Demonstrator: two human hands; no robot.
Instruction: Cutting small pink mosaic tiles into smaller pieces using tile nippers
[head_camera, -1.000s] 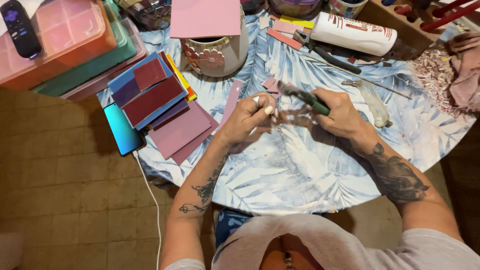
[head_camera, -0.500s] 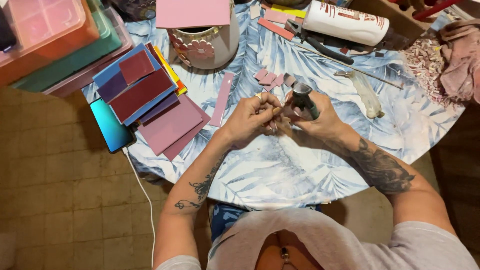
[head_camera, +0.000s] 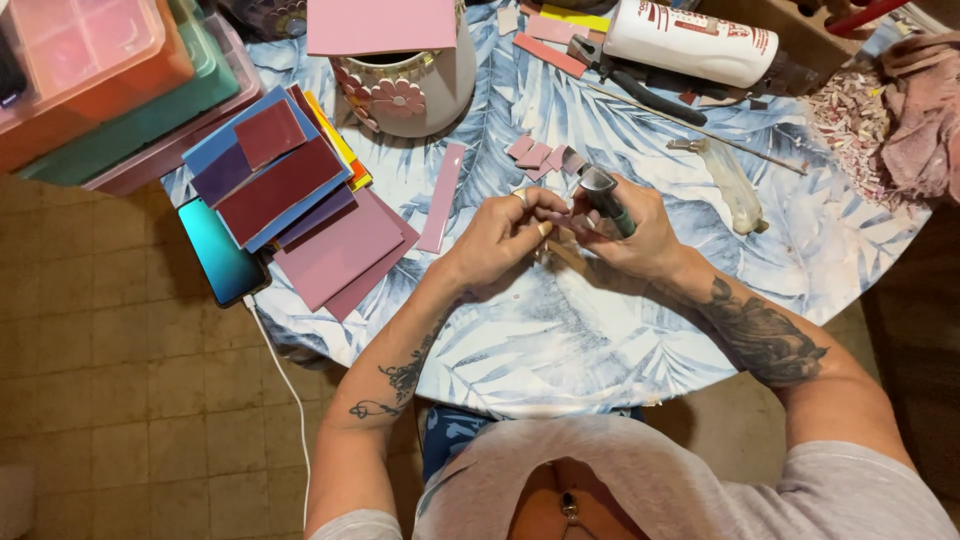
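Both hands meet over the middle of the bench, a round top under a blue-and-white leaf-print cloth. Left hand: fingers pinched together on a small pink tile piece, held just above the cloth. Right hand: clamped around a green-handled cutting tool, its metal head pointing up and away from the body, tip touching or just beside the pink piece; exact contact cannot be told.

Just beyond the hands: a cluster of small pink tile chips. To their left, a long narrow pink strip lies flat.

Left edge of the bench: fanned stack of flat tiles in maroon, blue, purple and pink, yellow edge showing. A turquoise phone lies beside it, a white cable trailing down.

Far side: white pot with pink flower decoration, a pink sheet resting on top. White cylindrical bottle, red printed label, lying on its side at upper right. Clear small bottle lies right of the hands.

Upper left: stacked plastic boxes, orange over green. Far right: heap of tiny pink fragments beside a pink cloth.
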